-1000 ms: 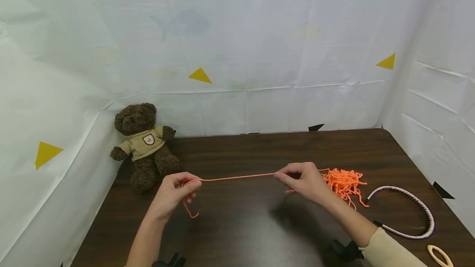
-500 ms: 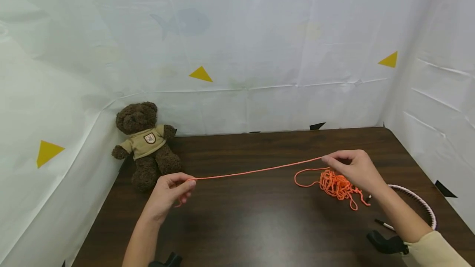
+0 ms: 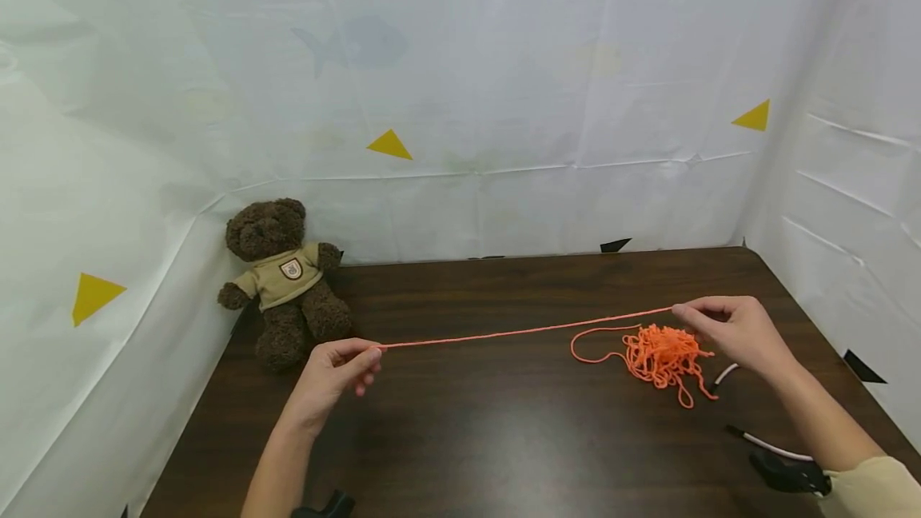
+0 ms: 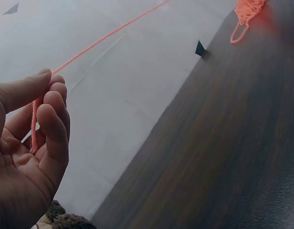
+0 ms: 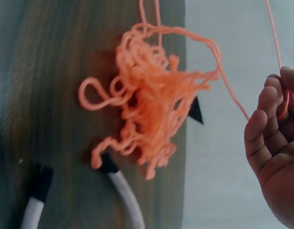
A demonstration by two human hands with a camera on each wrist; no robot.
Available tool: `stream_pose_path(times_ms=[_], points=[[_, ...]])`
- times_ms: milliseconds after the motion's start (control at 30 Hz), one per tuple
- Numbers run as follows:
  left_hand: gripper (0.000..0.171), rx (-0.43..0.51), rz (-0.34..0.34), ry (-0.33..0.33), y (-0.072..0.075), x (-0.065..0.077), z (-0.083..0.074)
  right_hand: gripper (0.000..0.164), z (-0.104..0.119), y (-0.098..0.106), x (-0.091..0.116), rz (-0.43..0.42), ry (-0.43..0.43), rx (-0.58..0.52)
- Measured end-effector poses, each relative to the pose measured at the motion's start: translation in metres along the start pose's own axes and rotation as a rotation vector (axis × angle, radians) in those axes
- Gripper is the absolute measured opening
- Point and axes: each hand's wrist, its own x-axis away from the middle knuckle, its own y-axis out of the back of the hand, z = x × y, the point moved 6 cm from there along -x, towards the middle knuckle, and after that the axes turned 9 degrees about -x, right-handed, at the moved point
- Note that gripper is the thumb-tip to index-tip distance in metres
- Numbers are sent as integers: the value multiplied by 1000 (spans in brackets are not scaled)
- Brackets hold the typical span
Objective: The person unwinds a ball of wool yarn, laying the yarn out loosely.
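Note:
A strand of orange yarn (image 3: 504, 333) stretches taut above the table between my two hands. Its left end is pinched between the thumb and fingers of my left hand (image 3: 332, 378), and a short tail lies down across that palm in the left wrist view. My right hand (image 3: 737, 334) pinches the yarn at the right. From the right hand's fingers the yarn runs back to a tangled orange pile (image 5: 154, 95), which lies on the table just left of that hand in the head view.
A brown teddy bear (image 3: 281, 282) in a khaki shirt leans at the back left. Partly hidden under the right forearm lies a white headband (image 3: 777, 448) with black tips. White sheeting (image 3: 504, 62) walls the dark wooden table (image 3: 468, 422) at the back and sides.
My right hand has moved well to the right, lengthening the taut span of yarn. The left hand has shifted slightly left, and its dangling tail is no longer seen in the head view.

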Motion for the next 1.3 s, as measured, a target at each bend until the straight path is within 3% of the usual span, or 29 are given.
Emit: stream_pose_path(times_ms=[100,233,333,467,733,1067,1300], points=[[21,-25,1,21,-4,-2,7,44,-9,1,1,9,-27,4],[25,-134,-29,74,-8,-7,19,45,-24,2,2,17,-54,53],[25,-308,-43,74,-14,-11,23,43,-36,-1,3,34,-59,119],[18,-525,-45,27,-26,-16,22,39,-50,-8,3,63,-50,194],[7,-825,-38,26,-41,-22,31,40,-68,-13,4,93,-51,284],[4,-982,-24,13,-40,-23,48,42,-72,-16,3,114,-69,323],[7,-979,40,4,-36,-20,54,43,-73,-12,3,180,-72,312]])
